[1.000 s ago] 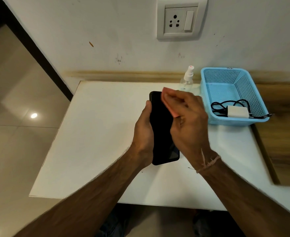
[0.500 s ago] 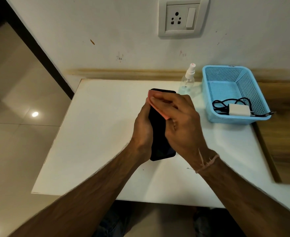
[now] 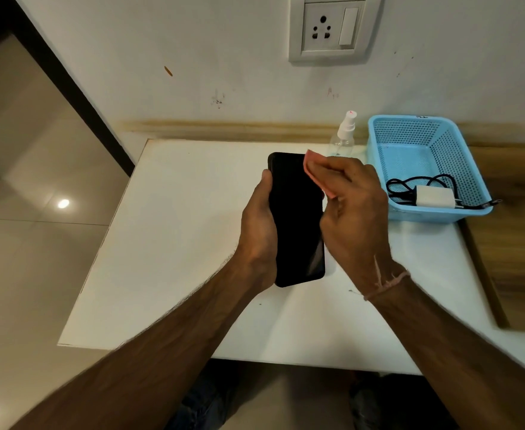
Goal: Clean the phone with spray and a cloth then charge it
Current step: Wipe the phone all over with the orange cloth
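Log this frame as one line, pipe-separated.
phase: wiping | left hand: holds phone | right hand: presses pink cloth on phone | spray bottle: on table | charger: in blue basket

Found no words or numbers to read. Saw only a tiny dark mark on the blue basket (image 3: 403,118), upper right, too small to read.

Phone (image 3: 296,218): black, glossy, smooth face.
Cloth (image 3: 312,164): pink fabric, matt.
Spray bottle (image 3: 343,138), far edge: clear plastic, white plastic nozzle.
Basket (image 3: 425,214), far right corner: light-blue perforated plastic.
Table (image 3: 177,243): white, matt, smooth.
Adjoining panel (image 3: 518,228): wood-grain finish.
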